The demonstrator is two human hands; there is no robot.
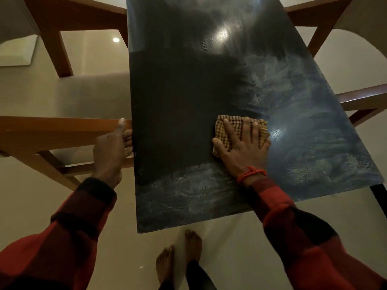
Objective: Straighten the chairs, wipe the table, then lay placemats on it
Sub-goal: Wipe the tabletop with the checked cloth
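my bare feet (180,258) stand at 6 o'clock on the pale floor (230,248), just short of the dark table (178,91). my left hand (112,149) at 9 o'clock is curled around the table's left edge, thumb up on the back rail of the near-left chair (52,130), holding nothing else. my right hand (243,147), just right of centre, is spread wide and flat, pressing the checked cloth (234,127) onto the tabletop. a dull streaky film shows along the near edge and toward 3 o'clock; the middle and 10 o'clock look darker, likely wiped. further out, chairs at 11, 1 and 3 o'clock (360,99) sit tucked close. no placemats are in view. risk: the cloth may bunch under my palm and just smear the film, or i skip the near strip.
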